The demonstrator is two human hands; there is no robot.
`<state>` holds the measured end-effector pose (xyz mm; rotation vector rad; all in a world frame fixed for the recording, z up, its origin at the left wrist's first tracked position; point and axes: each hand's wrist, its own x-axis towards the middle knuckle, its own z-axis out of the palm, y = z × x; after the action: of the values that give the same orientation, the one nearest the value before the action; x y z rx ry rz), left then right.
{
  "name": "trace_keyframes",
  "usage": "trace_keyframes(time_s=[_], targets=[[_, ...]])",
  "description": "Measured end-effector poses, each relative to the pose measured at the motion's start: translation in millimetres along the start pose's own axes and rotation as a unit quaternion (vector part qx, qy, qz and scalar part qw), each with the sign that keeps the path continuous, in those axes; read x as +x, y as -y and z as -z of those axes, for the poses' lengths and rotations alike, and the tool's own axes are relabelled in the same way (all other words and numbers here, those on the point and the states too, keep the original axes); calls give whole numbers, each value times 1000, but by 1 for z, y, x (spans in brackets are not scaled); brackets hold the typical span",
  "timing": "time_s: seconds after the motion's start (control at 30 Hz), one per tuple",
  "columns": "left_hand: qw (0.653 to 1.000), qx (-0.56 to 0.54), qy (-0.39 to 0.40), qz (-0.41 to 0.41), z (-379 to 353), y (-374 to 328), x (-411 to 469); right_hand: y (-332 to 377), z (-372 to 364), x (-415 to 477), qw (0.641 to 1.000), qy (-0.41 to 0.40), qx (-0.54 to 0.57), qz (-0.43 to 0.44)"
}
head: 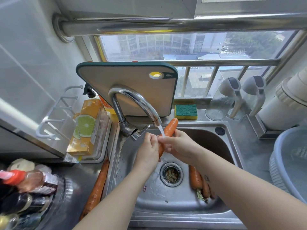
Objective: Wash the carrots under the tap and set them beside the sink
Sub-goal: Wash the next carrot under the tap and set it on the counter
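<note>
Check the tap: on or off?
On: water streams from the tap onto the carrot gripped by the left hand and right hand over the sink.

The held carrot (171, 127) is hidden mid-length by the left hand (147, 151) & right hand (178, 144). Sink carrots (196, 178) lie partly behind the right forearm (232, 181). Bottles (25, 185) btm-left: blurred, labels unreadable, cut off by the edge.
</note>
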<state>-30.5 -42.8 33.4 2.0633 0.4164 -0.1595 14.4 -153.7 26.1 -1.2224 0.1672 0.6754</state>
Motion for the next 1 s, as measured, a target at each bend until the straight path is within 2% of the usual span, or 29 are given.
trace_keyframes(time_s=[0.07,0.23,0.4,0.57,0.73,0.9,1.0], targets=[[1000,-17,-1,26,4,-2,2,2,4,1,1000,23,13,-11],[999,25,-10,-39,-2,-2,-4,-2,0,1,1000,-22,-13,18],[1000,-8,11,16,3,-2,2,3,7,-3,998,33,49,-15],[999,13,-8,-37,-7,-2,-2,-1,2,0,999,-48,-15,10],[1000,-13,-6,-26,-3,1,1,5,7,-3,998,22,53,-18],[999,4,-9,-52,-6,1,-2,2,2,-5,998,-5,60,-18],[999,7,-5,-35,-4,6,-3,0,-1,-9,997,2,66,-26]])
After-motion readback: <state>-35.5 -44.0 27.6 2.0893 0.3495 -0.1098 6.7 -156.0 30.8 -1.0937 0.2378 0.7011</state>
